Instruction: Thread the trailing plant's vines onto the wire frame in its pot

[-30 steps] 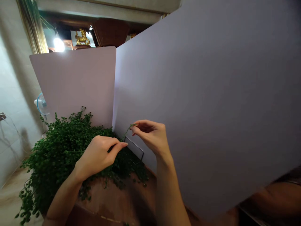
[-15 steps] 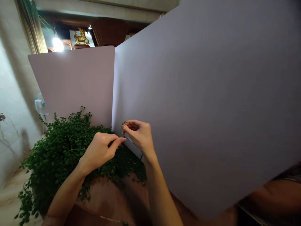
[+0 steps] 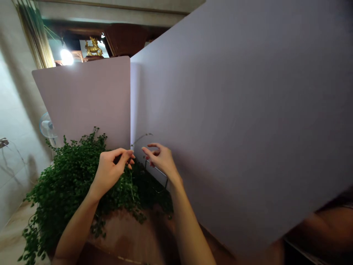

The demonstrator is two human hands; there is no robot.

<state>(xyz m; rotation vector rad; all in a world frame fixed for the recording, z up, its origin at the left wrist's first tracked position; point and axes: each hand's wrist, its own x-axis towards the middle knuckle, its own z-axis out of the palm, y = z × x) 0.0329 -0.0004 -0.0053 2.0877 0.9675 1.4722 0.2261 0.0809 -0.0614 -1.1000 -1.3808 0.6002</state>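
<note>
A bushy green plant (image 3: 74, 173) with small round leaves spreads over the left part of the brown table. My left hand (image 3: 111, 167) is closed in a pinch at the plant's right side. From its fingertips a thin plant stem (image 3: 142, 136) arches up and to the right, with a few small leaves on it. My right hand (image 3: 161, 158) hovers just right of it, thumb and fingers apart, with nothing visible between them. Just below that hand, a thin metal wire stand (image 3: 166, 182) rises in front of the large board, its lower part partly hidden.
A large pale board (image 3: 242, 121) fills the right side, and a smaller pinkish board (image 3: 88, 99) meets it behind the plant. Beyond them are a lit bulb (image 3: 66, 56), a golden figurine (image 3: 93, 47) and a fan (image 3: 47, 125). The brown tabletop (image 3: 129, 232) lies below.
My left hand has shifted left and slightly up, the thin stem now standing out from its pinch. My right hand's fingers have spread from a pinch. The view has shifted slightly.
</note>
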